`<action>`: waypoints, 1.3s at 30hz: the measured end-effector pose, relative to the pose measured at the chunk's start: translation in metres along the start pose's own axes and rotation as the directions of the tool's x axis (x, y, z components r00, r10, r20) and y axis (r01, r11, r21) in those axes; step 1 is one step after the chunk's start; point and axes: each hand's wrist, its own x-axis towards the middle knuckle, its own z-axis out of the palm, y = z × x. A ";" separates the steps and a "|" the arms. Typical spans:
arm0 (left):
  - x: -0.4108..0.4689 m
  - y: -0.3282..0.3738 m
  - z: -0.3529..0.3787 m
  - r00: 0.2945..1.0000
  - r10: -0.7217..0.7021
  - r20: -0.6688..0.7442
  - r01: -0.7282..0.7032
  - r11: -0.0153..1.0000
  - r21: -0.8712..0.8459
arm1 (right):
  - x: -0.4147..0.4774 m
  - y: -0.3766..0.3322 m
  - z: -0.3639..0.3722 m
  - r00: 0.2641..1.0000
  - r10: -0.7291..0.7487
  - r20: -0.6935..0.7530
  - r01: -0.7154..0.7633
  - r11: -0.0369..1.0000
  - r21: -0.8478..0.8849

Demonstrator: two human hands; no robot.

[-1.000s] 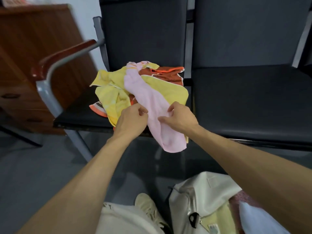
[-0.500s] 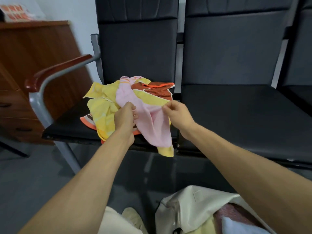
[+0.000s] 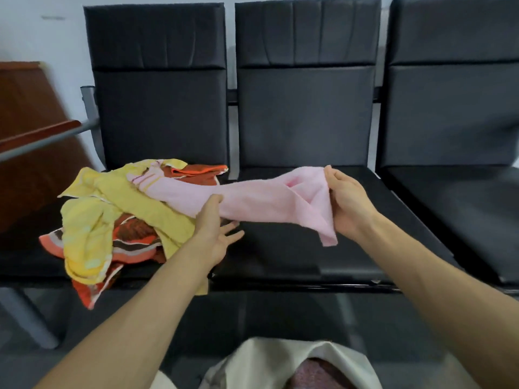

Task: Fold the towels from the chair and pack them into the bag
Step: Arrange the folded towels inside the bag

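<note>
Chairs [image 3: 306, 113], three in a row, stand behind the pile [image 3: 92, 220], which lies on the leftmost one. One bag [image 3: 269, 357] gapes below the pile, nearest the person, probably so folded towels can drop straight in; one reddish cloth [image 3: 317, 373] already lies inside. The pile mixes yellow and orange-brown towels, and how many I cannot tell. One pink towel [image 3: 266, 200] stretches rightward off the pile, seemingly drawn out to free it for folding. The right hand [image 3: 348, 203], well right of the pile, clamps the towel's end. The left hand [image 3: 213, 231], just beside the pile, spreads straight fingers under the towel, supporting rather than gripping.
</note>
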 end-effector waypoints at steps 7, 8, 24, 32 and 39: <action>0.008 -0.042 0.044 0.998 -0.001 -0.065 0.004 0.999 0.051 | -0.007 0.004 -0.051 0.980 0.180 0.085 -0.151 0.950 -0.273; 0.010 -0.046 0.047 0.997 0.009 -0.073 -0.005 0.998 0.055 | -0.007 0.004 -0.052 0.974 0.190 0.127 -0.140 0.936 -0.323; -0.028 -0.070 0.038 0.889 -0.066 0.452 -0.432 0.200 0.879 | -0.033 0.021 -0.090 0.962 0.271 0.016 0.035 -0.064 -0.997; -0.029 -0.065 0.024 0.922 0.007 0.387 -0.365 0.349 0.863 | -0.024 0.059 -0.054 0.975 0.187 0.118 0.093 0.139 -0.986; -0.036 -0.059 0.026 0.927 0.157 0.340 -0.372 0.496 0.785 | -0.021 0.051 -0.045 0.978 0.197 0.065 -0.061 0.574 -0.816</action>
